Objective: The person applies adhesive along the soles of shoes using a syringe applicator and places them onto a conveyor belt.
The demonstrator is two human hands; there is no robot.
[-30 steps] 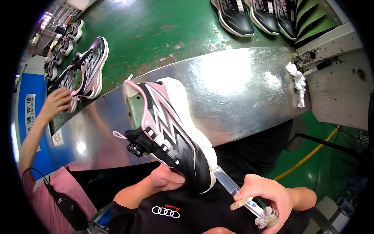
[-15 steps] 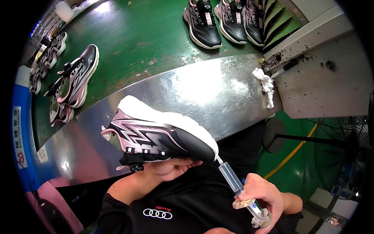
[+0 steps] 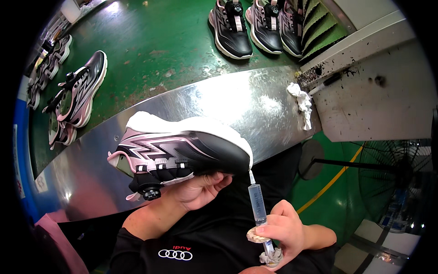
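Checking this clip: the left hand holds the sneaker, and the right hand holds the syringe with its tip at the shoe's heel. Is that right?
Not quite: the head view shows the syringe with its tip at the toe, not the heel. The rest stands: the left hand holds the sneaker, and the right hand holds the syringe.

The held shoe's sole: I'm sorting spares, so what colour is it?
The sole is white; it shows best in the head view.
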